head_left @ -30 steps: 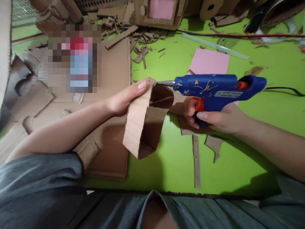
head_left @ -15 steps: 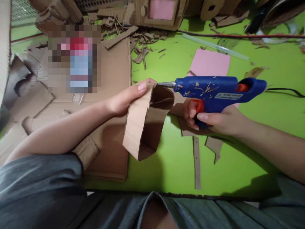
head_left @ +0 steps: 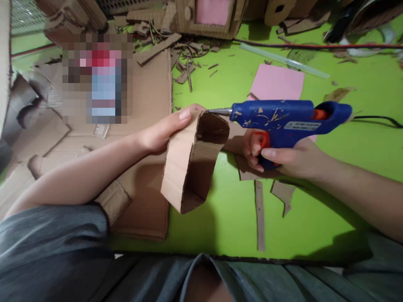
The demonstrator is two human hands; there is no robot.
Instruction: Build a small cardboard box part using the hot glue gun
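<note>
Head view: the nearest items are a grey sleeve (head_left: 53,239) at the lower edge, which covers the upper left arm, and the left hand (head_left: 165,132), which is closed on a folded cardboard piece (head_left: 185,167). The piece is gripped at its upper end, with one fingertip (head_left: 185,114) pressed against its outer face; the other fingers are hidden behind the cardboard. It is held in the air above a green work surface (head_left: 346,209), tilted, with its corrugated open end facing the camera. The right hand (head_left: 283,157) is curled around the grip of a blue hot glue gun (head_left: 277,117), which is held level, its metal nozzle (head_left: 219,111) pointed at the upper edge of the folded cardboard piece. Whether the nozzle touches the cardboard cannot be told, nor can it be seen whether the orange trigger (head_left: 262,140) is being pressed. Below the right hand, a cardboard strip (head_left: 260,214) and a jagged cardboard scrap (head_left: 283,193) are lying apart on the green surface. A large cardboard sheet (head_left: 151,96) lies under the left forearm. Farther off, a pink paper sheet (head_left: 277,82) and a clear glue stick (head_left: 283,61) are seen, with cardboard shreds (head_left: 185,63) beyond. An object on the sheet is obscured by a pixelated patch (head_left: 97,79) and cannot be made out, and a cardboard model with a pink panel (head_left: 214,16) is cut off by the top edge.
</note>
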